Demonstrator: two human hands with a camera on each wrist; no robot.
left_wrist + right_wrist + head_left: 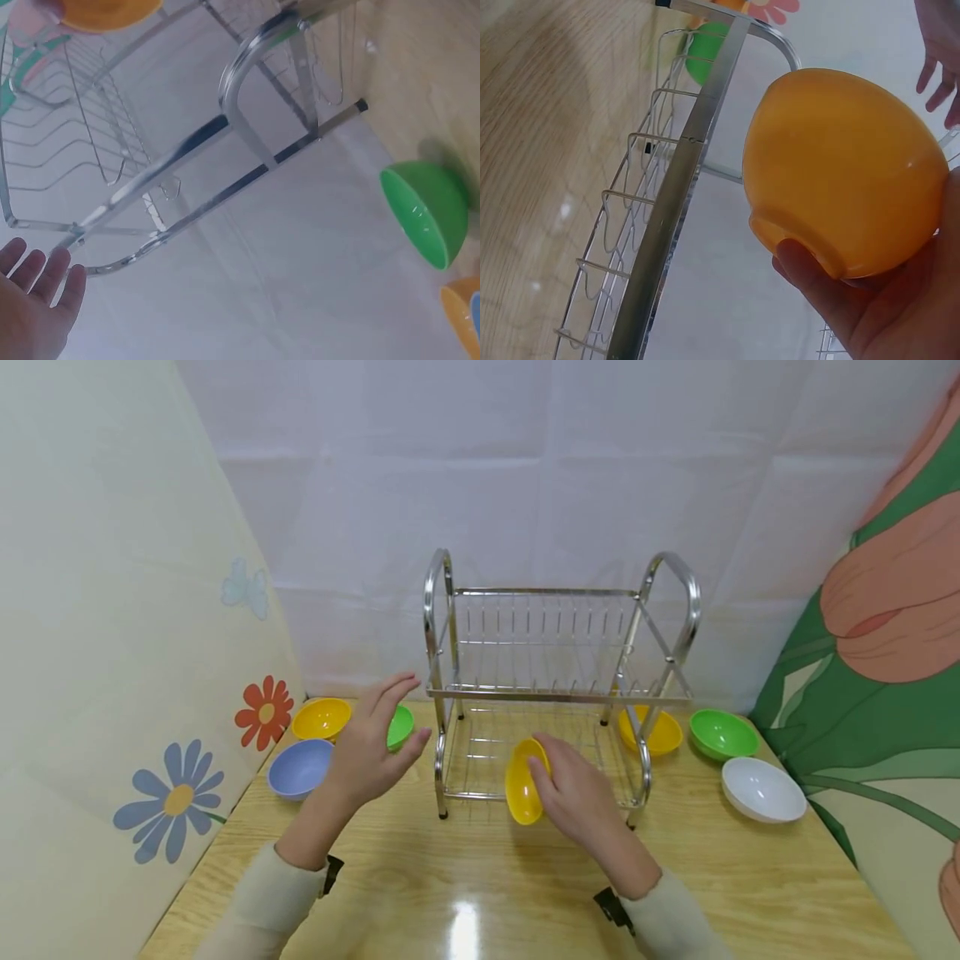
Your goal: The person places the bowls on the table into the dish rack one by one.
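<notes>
My right hand [581,789] grips a yellow bowl [527,781] by its side, tilted nearly on edge, in front of the lower shelf of a two-tier metal dish rack [558,696]. In the right wrist view the bowl's rounded underside [840,165] faces the camera, with a finger against its foot ring. To the left of the rack, my left hand [367,747] is raised with its fingers spread and holds nothing. Behind that hand, a green bowl [401,727] is partly hidden. In the left wrist view the left fingers [46,277] are near the rack's frame.
Left of the rack on the wooden table [405,877] stand a yellow bowl [321,718] and a blue bowl [300,768]. At the right are another yellow bowl [662,733], partly behind the rack's leg, a green bowl [723,735] and a white bowl [763,789]. Walls border the table.
</notes>
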